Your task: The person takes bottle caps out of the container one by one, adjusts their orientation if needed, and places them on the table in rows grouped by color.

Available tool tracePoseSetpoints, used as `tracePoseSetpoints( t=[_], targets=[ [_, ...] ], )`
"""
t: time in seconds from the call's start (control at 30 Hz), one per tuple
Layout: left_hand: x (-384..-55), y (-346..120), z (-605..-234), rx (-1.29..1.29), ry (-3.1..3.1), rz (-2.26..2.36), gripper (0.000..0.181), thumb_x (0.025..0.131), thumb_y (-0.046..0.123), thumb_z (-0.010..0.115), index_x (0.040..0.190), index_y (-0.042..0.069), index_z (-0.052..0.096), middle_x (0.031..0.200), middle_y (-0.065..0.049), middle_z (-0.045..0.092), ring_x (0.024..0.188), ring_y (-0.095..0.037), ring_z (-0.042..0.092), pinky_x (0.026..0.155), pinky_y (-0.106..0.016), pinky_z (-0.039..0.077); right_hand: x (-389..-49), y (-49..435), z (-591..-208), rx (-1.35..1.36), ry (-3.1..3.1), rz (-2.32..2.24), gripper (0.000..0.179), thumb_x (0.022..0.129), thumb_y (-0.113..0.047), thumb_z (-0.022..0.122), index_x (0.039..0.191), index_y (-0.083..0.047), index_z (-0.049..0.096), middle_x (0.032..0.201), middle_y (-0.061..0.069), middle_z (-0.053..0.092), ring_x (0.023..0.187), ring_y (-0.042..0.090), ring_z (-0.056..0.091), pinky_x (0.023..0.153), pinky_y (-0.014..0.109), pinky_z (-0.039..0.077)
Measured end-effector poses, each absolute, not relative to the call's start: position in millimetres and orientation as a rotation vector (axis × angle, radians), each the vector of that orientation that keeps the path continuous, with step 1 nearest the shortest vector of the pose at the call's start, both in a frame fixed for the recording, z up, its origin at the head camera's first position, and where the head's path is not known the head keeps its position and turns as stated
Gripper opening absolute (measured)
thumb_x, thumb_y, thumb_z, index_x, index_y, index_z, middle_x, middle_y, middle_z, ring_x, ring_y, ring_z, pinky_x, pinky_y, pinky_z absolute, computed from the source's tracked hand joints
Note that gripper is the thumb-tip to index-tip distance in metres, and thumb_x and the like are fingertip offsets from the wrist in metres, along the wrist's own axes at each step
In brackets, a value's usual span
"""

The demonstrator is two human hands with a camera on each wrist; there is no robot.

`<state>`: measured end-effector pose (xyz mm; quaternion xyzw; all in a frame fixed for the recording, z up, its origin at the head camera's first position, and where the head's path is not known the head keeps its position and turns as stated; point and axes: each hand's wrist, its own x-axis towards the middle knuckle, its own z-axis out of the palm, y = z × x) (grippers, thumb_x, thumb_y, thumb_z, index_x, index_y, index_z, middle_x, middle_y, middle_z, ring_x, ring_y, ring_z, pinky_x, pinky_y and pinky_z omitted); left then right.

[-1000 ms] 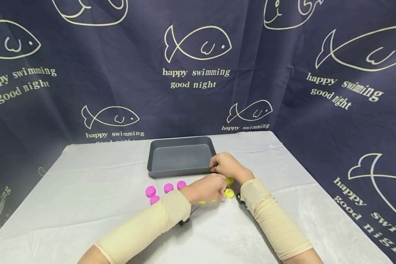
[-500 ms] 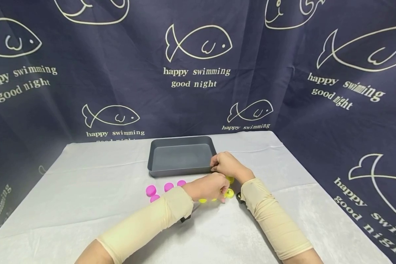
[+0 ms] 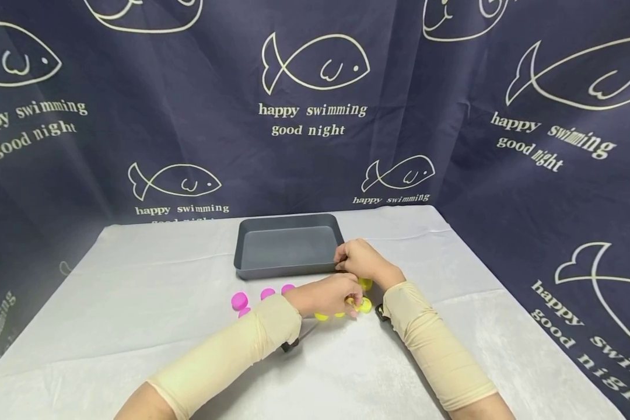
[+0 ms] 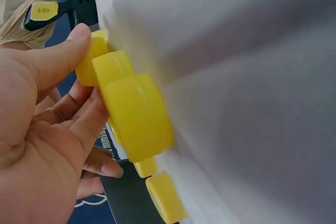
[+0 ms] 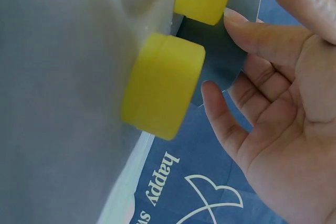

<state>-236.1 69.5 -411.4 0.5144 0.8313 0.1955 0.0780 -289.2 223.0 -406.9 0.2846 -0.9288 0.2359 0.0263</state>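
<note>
A yellow round piece [image 4: 87,67] is pinched between the thumb and fingers of my left hand [image 3: 332,293], low over the table. Other yellow round pieces [image 4: 139,119] sit close by its fingertips; several are partly hidden behind the hand in the head view. My right hand [image 3: 364,259] is at the near right corner of the dark grey tray [image 3: 280,272], its fingers loosely bent. In the right wrist view, one fingertip is right beside a yellow piece [image 5: 207,1]; the thumb runs out of frame. Another thick yellow piece [image 5: 164,85] stands nearer the camera.
Several pink round pieces [image 3: 239,301] lie left of my left hand, some partly covered by the sleeve [image 3: 231,356]. White cloth [image 3: 136,280] covers the table. Dark blue curtains [image 3: 315,157] with fish drawings stand behind and at both sides.
My left hand has turned slightly, and a yellow piece now shows between its fingers. The right hand stays at the tray corner. The head view has shifted a little.
</note>
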Motion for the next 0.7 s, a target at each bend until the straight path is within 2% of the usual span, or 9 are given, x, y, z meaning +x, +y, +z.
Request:
tracePoseSetpoints(
  t=[0.03, 0.13, 0.23, 0.4, 0.7],
  targets=[
    [-236.2, 69.3, -411.0, 1.544, 2.479, 0.577, 0.013, 0.084, 0.015, 0.080, 0.091, 0.010, 0.071, 0.092, 0.002, 0.059, 0.088, -0.009, 0.051, 0.078, -0.013, 0.041, -289.3, 222.9, -406.7, 0.879, -2.874, 0.731, 0.012, 0.083, -0.005, 0.076, 0.075, -0.014, 0.075, 0.072, -0.009, 0.070, 0.073, 0.010, 0.063, 0.077, 0.035, 0.054],
    [-236.2, 68.4, -408.6, 1.565, 2.465, 0.535, 0.022, 0.088, 0.009, 0.075, 0.110, 0.009, 0.073, 0.104, 0.000, 0.063, 0.098, -0.011, 0.054, 0.088, -0.015, 0.042, -289.6, 223.0, -406.5, 0.883, -2.880, 0.733, 0.012, 0.083, -0.005, 0.076, 0.075, -0.014, 0.075, 0.071, -0.009, 0.070, 0.071, 0.009, 0.062, 0.076, 0.034, 0.053],
    [-236.1, 67.5, -406.0, 1.576, 2.464, 0.512, 0.027, 0.092, 0.005, 0.069, 0.119, 0.009, 0.072, 0.110, -0.001, 0.065, 0.099, -0.012, 0.055, 0.091, -0.016, 0.042, -289.8, 223.0, -406.8, 0.882, -2.880, 0.714, 0.012, 0.084, -0.005, 0.075, 0.075, -0.014, 0.075, 0.072, -0.009, 0.070, 0.072, 0.009, 0.062, 0.077, 0.035, 0.053],
    [-235.2, 67.1, -403.3, 1.582, 2.443, 0.523, 0.028, 0.094, 0.002, 0.065, 0.120, 0.008, 0.071, 0.112, -0.001, 0.068, 0.096, -0.012, 0.055, 0.086, -0.015, 0.043, -289.3, 222.6, -405.9, 0.860, -2.888, 0.701, 0.012, 0.085, -0.006, 0.075, 0.076, -0.014, 0.075, 0.073, -0.008, 0.071, 0.076, 0.011, 0.064, 0.080, 0.036, 0.054],
    [-236.0, 63.1, -396.6, 1.538, 2.468, 0.490, 0.024, 0.090, 0.002, 0.069, 0.112, 0.008, 0.073, 0.110, 0.000, 0.066, 0.103, -0.010, 0.055, 0.090, -0.013, 0.043, -289.9, 221.3, -405.1, 0.853, -2.900, 0.725, 0.010, 0.083, -0.003, 0.074, 0.078, -0.012, 0.076, 0.076, -0.007, 0.072, 0.079, 0.014, 0.066, 0.080, 0.036, 0.054]
  ],
)
